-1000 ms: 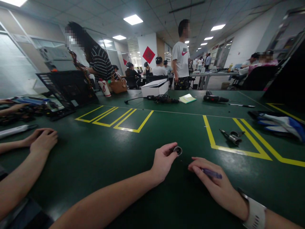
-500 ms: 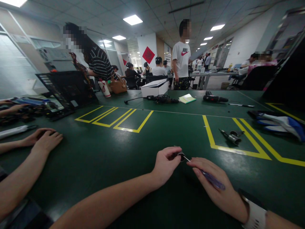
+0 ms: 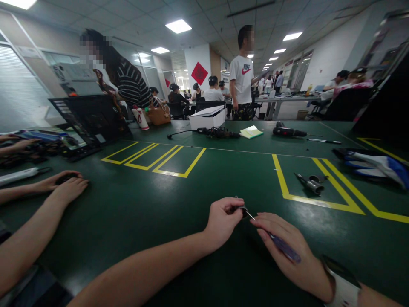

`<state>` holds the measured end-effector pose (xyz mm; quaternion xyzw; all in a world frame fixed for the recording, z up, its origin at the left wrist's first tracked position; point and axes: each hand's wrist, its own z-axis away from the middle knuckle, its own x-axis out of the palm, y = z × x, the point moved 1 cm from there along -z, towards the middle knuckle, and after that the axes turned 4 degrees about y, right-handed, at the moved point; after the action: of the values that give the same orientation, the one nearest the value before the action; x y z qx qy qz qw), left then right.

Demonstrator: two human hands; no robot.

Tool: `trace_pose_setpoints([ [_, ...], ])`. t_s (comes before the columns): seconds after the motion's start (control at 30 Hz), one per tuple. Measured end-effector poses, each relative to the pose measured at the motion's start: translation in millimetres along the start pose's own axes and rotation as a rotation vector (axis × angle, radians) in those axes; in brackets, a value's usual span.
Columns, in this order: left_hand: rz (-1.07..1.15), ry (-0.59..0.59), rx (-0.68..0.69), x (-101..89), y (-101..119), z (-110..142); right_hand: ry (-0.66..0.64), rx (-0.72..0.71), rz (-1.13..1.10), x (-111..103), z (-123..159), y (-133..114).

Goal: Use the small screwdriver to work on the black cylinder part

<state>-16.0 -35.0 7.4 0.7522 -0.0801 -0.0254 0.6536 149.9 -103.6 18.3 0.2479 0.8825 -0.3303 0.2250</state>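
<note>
Over the middle of the green table, my left hand (image 3: 223, 219) pinches a small dark metal ring-shaped part (image 3: 244, 211), mostly hidden by the fingers. My right hand (image 3: 286, 243), with a pale watch on its wrist, is closed around a screwdriver (image 3: 284, 247) with a translucent purple handle. Its thin shaft points up and left, and the tip reaches the part in my left hand. Whether the tip sits inside a screw I cannot tell. Similar curved metal parts (image 3: 315, 185) lie ahead to the right, inside a yellow-taped area.
A power drill (image 3: 289, 131), a sticky-note pad (image 3: 252, 132), black cabled gear (image 3: 214, 133) and a white box (image 3: 207, 117) stand along the back. Blue-white gloves (image 3: 377, 166) lie at right. A co-worker's hands (image 3: 65, 187) rest at left near a black electronics panel (image 3: 92, 121).
My right hand and the screwdriver have shifted very slightly, while my left hand stays in place. At left, the co-worker's hands have moved a little to the right.
</note>
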Motion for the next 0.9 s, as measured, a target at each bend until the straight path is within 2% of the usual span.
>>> trace_pose_setpoints([
  [0.27, -0.004, 0.023, -0.010, 0.2, 0.3, -0.3, -0.031, -0.108, 0.101, 2.5, -1.7, -3.2],
  [0.6, -0.004, 0.059, -0.092, 2.2, 8.4, -1.1, -0.036, -0.139, 0.132, 3.3, -2.3, -2.7],
  [0.8, -0.009, 0.033, -0.115, 3.6, 10.1, 0.4, -0.027, -0.108, 0.074, 3.4, -1.5, -2.2],
  [0.9, 0.014, -0.039, -0.092, 0.2, 5.0, -1.9, 0.017, -0.009, -0.047, -1.8, -4.4, -2.5],
])
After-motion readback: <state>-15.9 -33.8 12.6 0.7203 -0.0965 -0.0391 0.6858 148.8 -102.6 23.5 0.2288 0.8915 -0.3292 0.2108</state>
